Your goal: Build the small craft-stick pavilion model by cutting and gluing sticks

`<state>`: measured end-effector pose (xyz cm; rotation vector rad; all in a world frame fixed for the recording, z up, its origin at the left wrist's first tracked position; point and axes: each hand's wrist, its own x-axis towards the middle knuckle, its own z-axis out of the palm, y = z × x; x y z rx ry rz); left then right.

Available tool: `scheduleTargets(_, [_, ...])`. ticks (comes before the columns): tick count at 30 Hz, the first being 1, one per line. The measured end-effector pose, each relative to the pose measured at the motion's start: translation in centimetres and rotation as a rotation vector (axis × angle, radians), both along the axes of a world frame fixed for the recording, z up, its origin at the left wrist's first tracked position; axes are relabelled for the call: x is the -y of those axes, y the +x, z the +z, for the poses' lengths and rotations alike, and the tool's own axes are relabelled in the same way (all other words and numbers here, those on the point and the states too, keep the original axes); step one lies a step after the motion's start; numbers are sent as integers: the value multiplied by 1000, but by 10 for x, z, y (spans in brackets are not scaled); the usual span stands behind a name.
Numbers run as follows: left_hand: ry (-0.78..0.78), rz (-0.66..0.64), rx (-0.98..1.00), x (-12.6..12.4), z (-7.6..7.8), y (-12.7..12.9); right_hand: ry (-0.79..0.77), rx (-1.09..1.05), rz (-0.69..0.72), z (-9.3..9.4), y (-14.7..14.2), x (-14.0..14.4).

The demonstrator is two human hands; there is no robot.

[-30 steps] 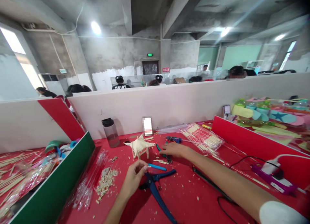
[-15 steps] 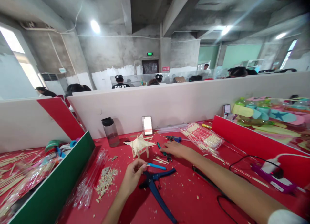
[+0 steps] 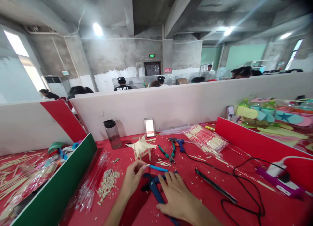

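Observation:
My left hand [image 3: 135,174] is closed in a pinch beside the pale end of a blue pen [image 3: 157,168]; what its fingertips hold is too small to make out. My right hand [image 3: 177,193] lies palm down, fingers spread, over the handles of a blue hand cutter [image 3: 154,186]. It partly covers the cutter and does not visibly grip it. Behind my hands stands a small model pavilion of wooden sticks [image 3: 141,147] with a pointed roof. Green-handled pliers [image 3: 170,156] and several short sticks [image 3: 163,163] lie to its right.
A blue glue gun [image 3: 180,144], its cable, and a black utility knife [image 3: 215,185] lie on the right. Bagged sticks [image 3: 205,137] are behind them. At left are offcuts [image 3: 109,183], plastic wrap [image 3: 91,183] and a dark bottle [image 3: 112,134]. Green [image 3: 58,180] and red [image 3: 256,138] dividers flank the table.
My right hand has left the pliers and come back toward me, onto the blue cutter. The pliers now show whole. My left hand keeps its pinch beside the blue pen.

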<state>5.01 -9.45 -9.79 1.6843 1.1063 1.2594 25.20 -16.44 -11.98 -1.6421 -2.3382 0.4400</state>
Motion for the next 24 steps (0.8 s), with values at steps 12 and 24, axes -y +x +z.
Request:
scheduleTargets(12, [105,93,-11,5,-3,3,-99,-213,-83,28,35,7])
scheduleTargets(24, [131,236,108,10,2,41,-405,-1069,-118,19,2,12])
